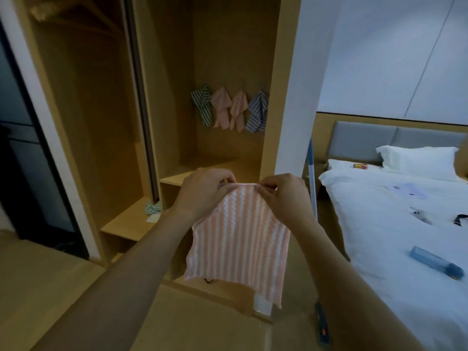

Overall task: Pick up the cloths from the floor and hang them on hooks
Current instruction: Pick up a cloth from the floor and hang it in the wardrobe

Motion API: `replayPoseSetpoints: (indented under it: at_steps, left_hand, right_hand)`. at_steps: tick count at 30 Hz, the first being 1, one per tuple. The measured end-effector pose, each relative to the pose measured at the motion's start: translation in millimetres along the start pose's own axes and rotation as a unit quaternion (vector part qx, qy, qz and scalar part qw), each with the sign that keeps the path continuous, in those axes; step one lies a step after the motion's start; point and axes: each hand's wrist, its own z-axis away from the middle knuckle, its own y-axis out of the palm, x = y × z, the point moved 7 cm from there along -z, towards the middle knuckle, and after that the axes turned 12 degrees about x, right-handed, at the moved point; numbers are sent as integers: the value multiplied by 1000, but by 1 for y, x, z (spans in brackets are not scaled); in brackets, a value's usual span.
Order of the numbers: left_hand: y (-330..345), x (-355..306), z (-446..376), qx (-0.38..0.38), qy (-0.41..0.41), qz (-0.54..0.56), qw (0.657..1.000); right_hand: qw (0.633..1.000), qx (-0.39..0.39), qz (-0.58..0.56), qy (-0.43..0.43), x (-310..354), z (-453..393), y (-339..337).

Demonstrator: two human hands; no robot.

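Hands, left (202,191) and right (283,196), pinch pink striped cloth (238,234) before four hung cloths (229,108)

Left hand (202,192) and right hand (283,195) raised, forearms extended, fingertips pinching (thumbs forward)

Dead centre, the pink-and-white striped cloth (238,234) hangs between both hands, the left hand (202,191) at its ten o'clock corner, the right hand (283,196) at its two o'clock corner, both pinching the top edge. Behind them, at twelve o'clock, the open wooden wardrobe (162,72) stands, and on its back wall four striped cloths hang in a row: green-striped cloth (202,105) leftmost, two pink-striped cloths (230,110) in the middle, blue-striped cloth (257,112) rightmost. At nine o'clock from the held cloth, a bunched green-striped cloth (152,207) lies on the wardrobe's low shelf (126,221). At three o'clock sits the white bed (405,224), a blue cylindrical bottle (436,266) lying on it, a white pillow (417,159) at its head. Between wardrobe and bed, a blue pole (312,178) stands upright.
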Motion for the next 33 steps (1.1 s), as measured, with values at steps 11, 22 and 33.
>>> replayPoseSetpoints:
  at_steps: [11,22,33]
  left_hand:
    - [-42,74,-121,-45,-37,-43,997]
    - [-61,148,-235,-72,-52,-88,992]
    - [-101,232,-342,-97,38,-73,992]
  right_hand:
    - [994,-44,5,-104,2,-159,3]
    - [996,-54,-9,-71,-24,-295,23]
    - [991,-125,37,-8,-5,-404,38]
